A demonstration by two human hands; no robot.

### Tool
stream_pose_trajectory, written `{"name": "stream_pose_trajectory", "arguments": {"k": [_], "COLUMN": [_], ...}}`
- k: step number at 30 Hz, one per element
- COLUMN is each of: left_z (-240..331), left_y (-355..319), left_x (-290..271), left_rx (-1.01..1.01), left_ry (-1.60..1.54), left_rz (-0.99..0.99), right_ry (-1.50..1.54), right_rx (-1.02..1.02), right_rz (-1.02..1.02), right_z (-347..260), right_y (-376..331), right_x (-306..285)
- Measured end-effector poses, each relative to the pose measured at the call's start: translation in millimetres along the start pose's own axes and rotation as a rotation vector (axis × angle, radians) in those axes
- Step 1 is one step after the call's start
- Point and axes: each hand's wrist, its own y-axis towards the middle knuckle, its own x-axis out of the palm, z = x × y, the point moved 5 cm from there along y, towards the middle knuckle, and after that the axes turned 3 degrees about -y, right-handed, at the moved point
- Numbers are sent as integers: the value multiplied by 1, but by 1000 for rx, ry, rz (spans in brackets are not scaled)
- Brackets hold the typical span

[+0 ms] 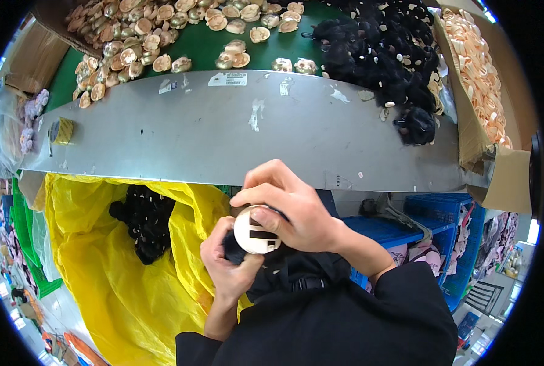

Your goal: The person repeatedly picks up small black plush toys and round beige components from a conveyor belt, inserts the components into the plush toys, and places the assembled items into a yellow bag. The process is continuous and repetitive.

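Note:
In front of my body, over the table's near edge, both hands are closed around one small object. It is a black fluffy plush piece (pixel 231 247) with a round cream plastic piece (pixel 243 233) set against its top; dark slots show in the plastic. My left hand (pixel 226 265) grips the plush from the left and below, thumb near the plastic rim. Over the top and right side, my right hand (pixel 299 210) is wrapped, its thumb pressing on the plastic face. The underside of the plush is hidden by my fingers.
A yellow bag (pixel 101 256) at lower left holds black plush pieces (pixel 147 222). On the grey metal table (pixel 198 134) sits a tape roll (pixel 61 130). Doll-face shells (pixel 128 58) and a black plush heap (pixel 381 49) lie beyond. At right stand a cardboard box (pixel 467 122) of peach-coloured parts and blue crates (pixel 467 256).

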Motion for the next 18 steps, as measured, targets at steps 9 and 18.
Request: {"name": "stream_pose_trajectory", "arguments": {"k": [9, 18], "left_z": [2, -15], "left_y": [1, 6], "left_x": [2, -28], "left_rx": [226, 171], "left_ry": [180, 276], "left_rz": [240, 358], "right_ry": [176, 384], "right_rx": [-12, 151], "right_rz": [64, 55], "right_z": [12, 38], "right_y": [25, 17], "right_x": [27, 58]}}
